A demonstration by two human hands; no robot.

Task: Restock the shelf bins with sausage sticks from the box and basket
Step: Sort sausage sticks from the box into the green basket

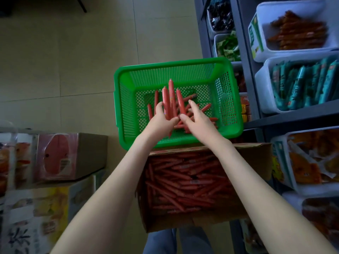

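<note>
Left hand: fingers clenched round a fanned bundle of red sausage sticks. Right hand: fingers spread, released, beside it. Both are inside the green perforated plastic basket. Risk: the splayed sticks may slip loose on the way to the white plastic shelf bins.

We see a green perforated basket, its near edge over the far edge of an open cardboard box. Red sausage sticks lie scattered on the basket floor, mostly toward its near right corner. A bunch stands nearly upright, gripped by our left hand, with our right hand spread just beside it. The box is packed with more sticks lying crosswise. White shelf bins stand along the right.
</note>
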